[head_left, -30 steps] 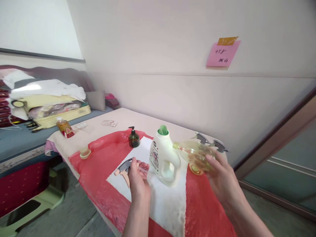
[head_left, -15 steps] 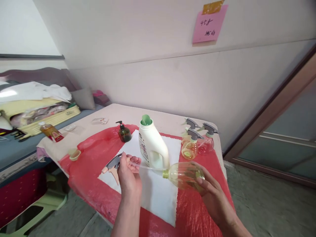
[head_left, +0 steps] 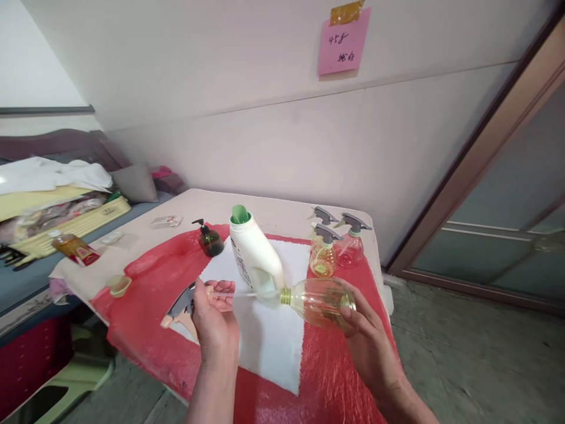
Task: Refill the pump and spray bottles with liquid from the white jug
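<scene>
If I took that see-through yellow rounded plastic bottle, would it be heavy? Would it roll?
The see-through yellow rounded plastic bottle would probably feel light, since no liquid shows inside. Laid on its side, it might roll because its body is round. It could be a bit slippery, as its surface looks smooth and shiny.

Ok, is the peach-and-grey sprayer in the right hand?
No, the left hand holds the peach-and-grey sprayer, while the right hand grips the clear yellowish bottle.
</scene>
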